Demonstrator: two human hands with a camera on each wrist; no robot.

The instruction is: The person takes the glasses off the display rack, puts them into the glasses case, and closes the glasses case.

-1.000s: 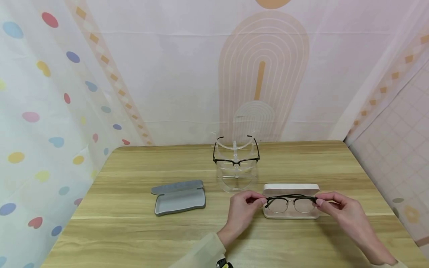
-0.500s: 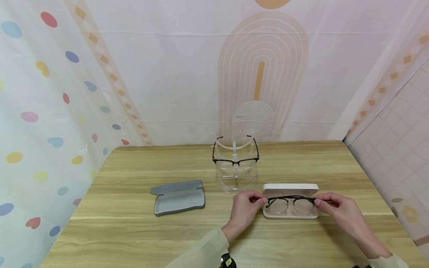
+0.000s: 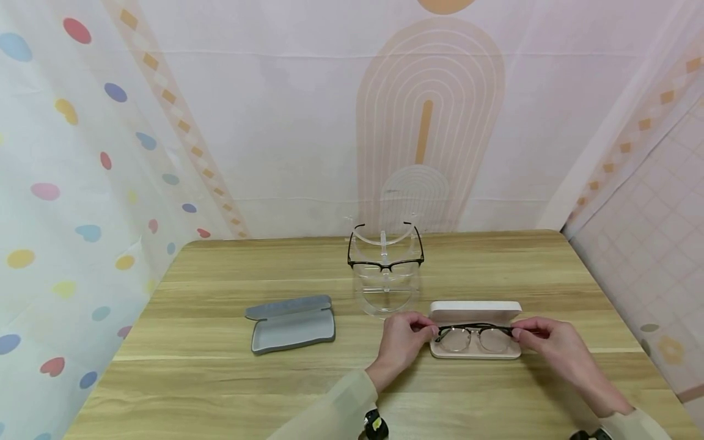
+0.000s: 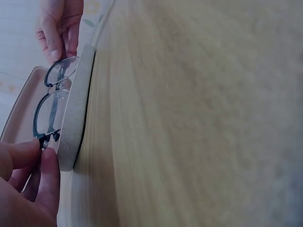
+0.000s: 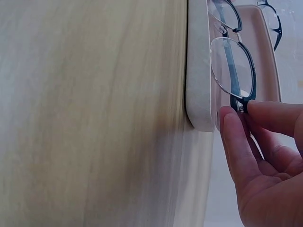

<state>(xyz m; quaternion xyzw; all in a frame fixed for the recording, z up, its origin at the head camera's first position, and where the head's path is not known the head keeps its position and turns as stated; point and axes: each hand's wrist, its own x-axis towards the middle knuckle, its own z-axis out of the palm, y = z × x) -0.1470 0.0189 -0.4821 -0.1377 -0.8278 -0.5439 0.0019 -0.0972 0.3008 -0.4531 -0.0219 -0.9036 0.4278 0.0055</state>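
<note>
The left hand (image 3: 404, 342) and right hand (image 3: 552, 342) each pinch one end of the black browline eyeglasses (image 3: 474, 330) near the hinge, fingers narrowed around the frame. The glasses sit at the open white clamshell case (image 3: 475, 307) on the desk (image 3: 220, 391), lenses facing the person; whether they touch the pinkish lining cannot be told.

The main risk seems to be uneven handling: if one hand lets go or lifts first, the frame could tilt and a lens scrape the case's rim. Squeezing hard at the ends might strain the hinges, and the folded temples could spring outward and catch. A nudge from a wrist could slide the case.

The acrylic stand (image 3: 387, 290) with its half-rim glasses (image 3: 385, 266) is near the left hand, so a wide swing might knock it.

No brand, label or lettering is readable anywhere.
</note>
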